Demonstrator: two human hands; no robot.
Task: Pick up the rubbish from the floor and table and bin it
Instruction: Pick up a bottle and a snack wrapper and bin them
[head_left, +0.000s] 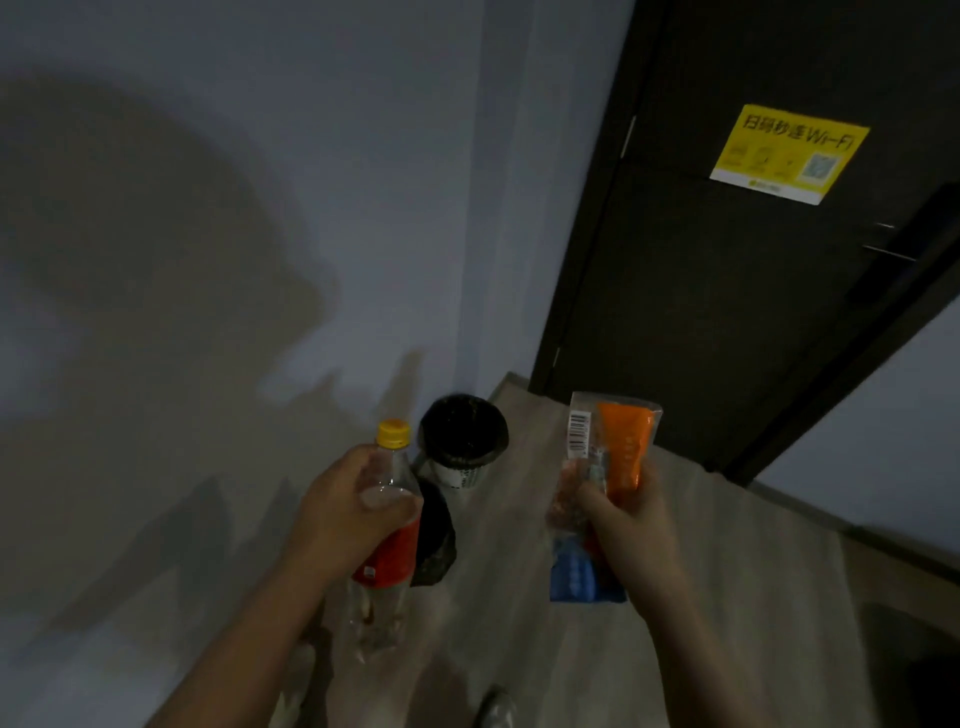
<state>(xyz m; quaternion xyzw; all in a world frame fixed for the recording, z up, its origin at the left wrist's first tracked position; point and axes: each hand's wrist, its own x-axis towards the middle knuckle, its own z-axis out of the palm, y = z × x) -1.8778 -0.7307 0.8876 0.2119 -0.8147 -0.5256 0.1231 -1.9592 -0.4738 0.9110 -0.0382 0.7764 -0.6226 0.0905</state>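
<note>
The room is dim. A pale wall (260, 156) fills the view from 9 to 12 o'clock, with a broad soft shadow (130, 249) spread across it at 9 o'clock. At 1 to 2 o'clock stands a dark brown door (701, 312) in a dark frame. It bears a yellow Wi-Fi sticker (787, 153) near its top, and a thin metal handle (888, 252) at 3 o'clock. A light wood-grain floor (727, 571) runs from the centre toward 5 o'clock, and a second pale wall (883, 405) lies at 4 o'clock.

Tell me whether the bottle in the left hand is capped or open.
Capped: the yellow cap sits atop the bottle, above the gripping left hand.
</note>
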